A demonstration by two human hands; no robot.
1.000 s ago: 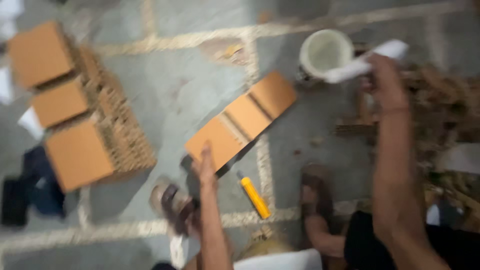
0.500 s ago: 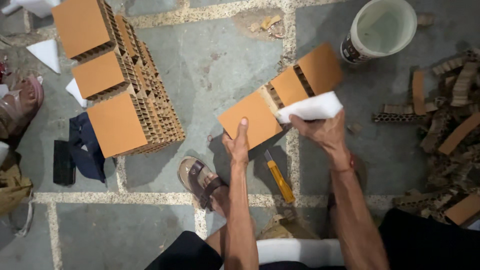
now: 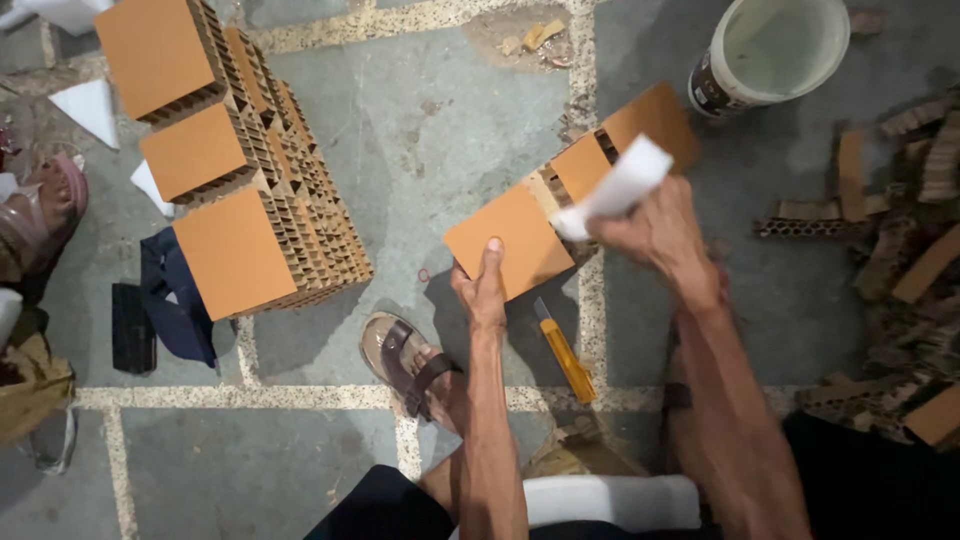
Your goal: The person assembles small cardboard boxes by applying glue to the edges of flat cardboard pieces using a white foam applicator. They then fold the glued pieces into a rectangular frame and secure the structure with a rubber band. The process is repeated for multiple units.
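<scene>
A long orange honeycomb cardboard piece (image 3: 520,235), cut into three linked blocks, lies on the floor in the middle of the view. My left hand (image 3: 482,287) grips its near corner, thumb on top. My right hand (image 3: 655,228) presses a folded white cloth or paper (image 3: 618,185) onto the piece's middle block. A yellow utility knife (image 3: 566,355) lies on the floor just below the piece, between my arms.
Stacks of orange honeycomb cardboard blocks (image 3: 235,165) stand at the upper left. A white bucket (image 3: 775,50) stands at the top right. Cardboard offcuts (image 3: 900,210) pile at the right. My sandalled foot (image 3: 410,362) is near the centre; another person's foot (image 3: 45,215) at the left edge.
My right hand came down from beside the bucket with the white cloth and now rubs it on the cardboard piece. My left hand stayed on the piece's near corner.
</scene>
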